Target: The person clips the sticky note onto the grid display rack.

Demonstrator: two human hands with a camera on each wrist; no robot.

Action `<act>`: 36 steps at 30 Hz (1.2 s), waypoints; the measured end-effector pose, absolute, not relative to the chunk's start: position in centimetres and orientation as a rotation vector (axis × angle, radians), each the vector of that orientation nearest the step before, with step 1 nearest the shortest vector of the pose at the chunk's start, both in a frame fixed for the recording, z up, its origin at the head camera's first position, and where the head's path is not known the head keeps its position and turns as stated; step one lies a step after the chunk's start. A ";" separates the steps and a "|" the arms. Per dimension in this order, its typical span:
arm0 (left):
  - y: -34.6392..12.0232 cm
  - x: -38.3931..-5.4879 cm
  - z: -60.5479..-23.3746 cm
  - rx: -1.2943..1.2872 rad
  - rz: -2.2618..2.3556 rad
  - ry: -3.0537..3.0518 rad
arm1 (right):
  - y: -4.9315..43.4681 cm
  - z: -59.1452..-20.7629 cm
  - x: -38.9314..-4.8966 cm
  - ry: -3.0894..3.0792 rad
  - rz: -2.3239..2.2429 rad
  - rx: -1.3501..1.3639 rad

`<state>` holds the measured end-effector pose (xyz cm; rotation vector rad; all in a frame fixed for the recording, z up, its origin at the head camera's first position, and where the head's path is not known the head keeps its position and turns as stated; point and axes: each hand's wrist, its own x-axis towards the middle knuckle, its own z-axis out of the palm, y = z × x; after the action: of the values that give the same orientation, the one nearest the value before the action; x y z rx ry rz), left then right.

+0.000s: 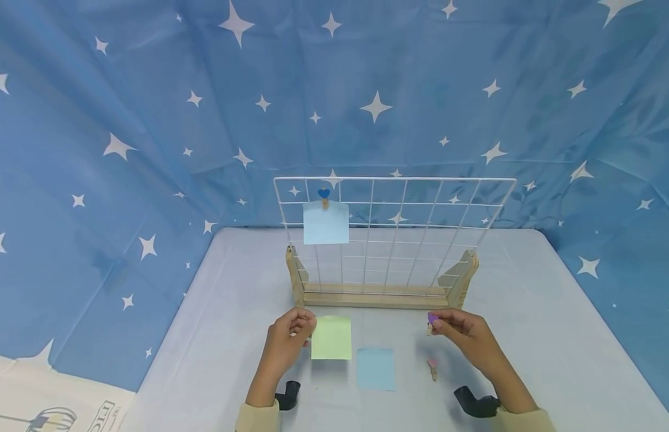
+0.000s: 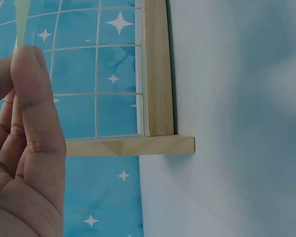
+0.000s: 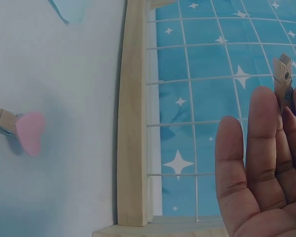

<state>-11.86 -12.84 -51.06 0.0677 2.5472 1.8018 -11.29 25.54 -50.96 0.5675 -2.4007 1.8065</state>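
Observation:
Between thumb and fingers, my left hand (image 1: 288,335) pinches a green sticky note (image 1: 332,338) by its left edge, above the table. My right hand (image 1: 468,333) pinches a small wooden clothespin with a purple top (image 1: 433,318); the clothespin's wooden end (image 3: 283,74) points up in the right wrist view. Behind both hands stands a white wire grid (image 1: 388,241) in a wooden base (image 1: 374,300). A blue sticky note (image 1: 326,223) hangs on its upper left, held by a clothespin with a blue heart (image 1: 324,194).
A second blue sticky note (image 1: 375,369) lies on the white table (image 1: 242,270) between the hands. Right of it lies a clothespin with a pink heart (image 1: 432,363). A blue star-patterned cloth (image 1: 377,144) hangs behind; a printed cloth (image 1: 59,396) is at the lower left.

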 end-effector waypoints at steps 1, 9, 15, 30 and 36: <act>-12.8 -11.8 -51.0 0.062 1.802 2.548 | 25.5 -50.9 -11.3 -2.397 1.807 0.570; -12.6 -11.7 -50.3 0.062 1.804 2.547 | 25.5 -50.1 -11.2 -2.396 1.776 0.562; -12.5 -11.5 -49.8 0.077 1.809 2.520 | 25.4 -49.5 -11.0 -2.409 1.770 0.554; -11.8 -11.8 -48.3 0.104 1.833 2.545 | 25.6 -48.4 -11.2 -2.352 1.769 0.613; -11.3 -11.8 -47.6 0.098 1.844 2.560 | 25.6 -48.2 -11.3 -2.314 1.788 0.638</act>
<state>-11.83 -11.32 -47.64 0.0982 2.5598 1.8439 -11.26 25.56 -48.19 0.6377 -2.3141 1.7883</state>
